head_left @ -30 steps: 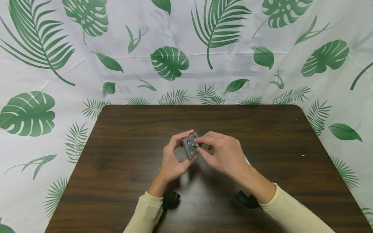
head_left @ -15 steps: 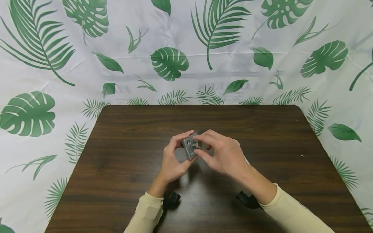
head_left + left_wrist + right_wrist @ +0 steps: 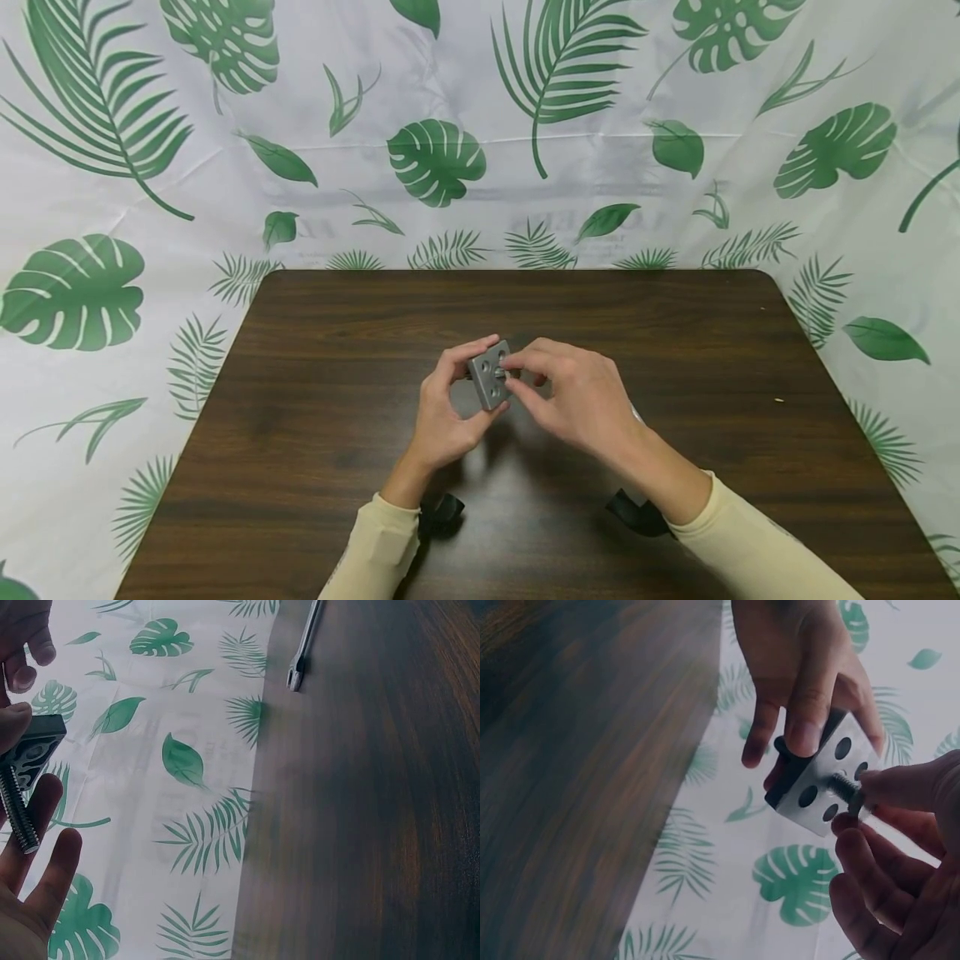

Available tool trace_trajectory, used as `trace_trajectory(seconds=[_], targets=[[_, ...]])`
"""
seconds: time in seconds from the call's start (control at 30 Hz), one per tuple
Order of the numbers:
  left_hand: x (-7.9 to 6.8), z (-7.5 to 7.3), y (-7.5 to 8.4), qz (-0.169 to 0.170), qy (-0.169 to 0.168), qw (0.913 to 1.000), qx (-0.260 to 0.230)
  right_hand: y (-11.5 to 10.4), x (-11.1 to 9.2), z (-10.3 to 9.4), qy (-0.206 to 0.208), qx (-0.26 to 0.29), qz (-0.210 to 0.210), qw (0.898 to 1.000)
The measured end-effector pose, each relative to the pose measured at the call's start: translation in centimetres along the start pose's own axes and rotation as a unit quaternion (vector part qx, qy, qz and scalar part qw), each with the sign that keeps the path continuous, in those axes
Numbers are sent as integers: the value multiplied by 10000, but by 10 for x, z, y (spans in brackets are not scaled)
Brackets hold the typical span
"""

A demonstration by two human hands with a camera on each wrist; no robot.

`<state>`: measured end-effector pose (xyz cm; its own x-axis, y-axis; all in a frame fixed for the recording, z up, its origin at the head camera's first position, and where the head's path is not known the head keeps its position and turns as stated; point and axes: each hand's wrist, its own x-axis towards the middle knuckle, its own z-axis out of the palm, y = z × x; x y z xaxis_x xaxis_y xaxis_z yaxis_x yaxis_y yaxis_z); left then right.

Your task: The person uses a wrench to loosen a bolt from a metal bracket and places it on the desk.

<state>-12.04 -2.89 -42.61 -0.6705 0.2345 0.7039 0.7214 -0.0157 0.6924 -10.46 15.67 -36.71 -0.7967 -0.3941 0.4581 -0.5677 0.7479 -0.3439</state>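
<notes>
My left hand (image 3: 446,412) holds a square grey metal plate (image 3: 488,382) by its edges, thumb below and fingers above. Several round holes pierce the plate's face. A threaded bolt (image 3: 843,787) stands in the plate's middle, and its head lies between the thumb and index finger of my right hand (image 3: 581,396), which pinch it. From the plate's other side, the long threaded end of a bolt (image 3: 18,814) sticks out past my left fingers in the left wrist view. Both hands are raised above the brown table (image 3: 337,333).
A silver wrench (image 3: 301,664) lies on the table in the left wrist view. Black straps (image 3: 442,515) show by the wrists. A tiny pale fleck (image 3: 779,400) is at the right of the table. A white leaf-print cloth (image 3: 480,92) hangs behind.
Half a second ago my right thumb and index finger were spread wider around the bolt's head; now they are closer together on it. The plate and left hand have stayed in place.
</notes>
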Motion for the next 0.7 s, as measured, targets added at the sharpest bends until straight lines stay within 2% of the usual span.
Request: trace_trajectory(seconds=[0.13, 0.23, 0.37, 0.53, 0.7], targets=[[0, 0, -1, 21, 2, 10000, -6, 0, 0, 0, 59, 186, -298, 9994], [0, 0, 0, 34, 4, 10000, 4, -1, -1, 1, 112, 189, -302, 9993], [0, -1, 0, 39, 11, 10000, 15, -1, -1, 1, 134, 69, 14, 9999], [-1, 0, 0, 45, 5, 10000, 5, -2, 0, 1, -30, -98, 523, 9986], [-1, 0, 0, 16, -13, 10000, 9, -2, 1, 1, -166, -173, 534, 9983]])
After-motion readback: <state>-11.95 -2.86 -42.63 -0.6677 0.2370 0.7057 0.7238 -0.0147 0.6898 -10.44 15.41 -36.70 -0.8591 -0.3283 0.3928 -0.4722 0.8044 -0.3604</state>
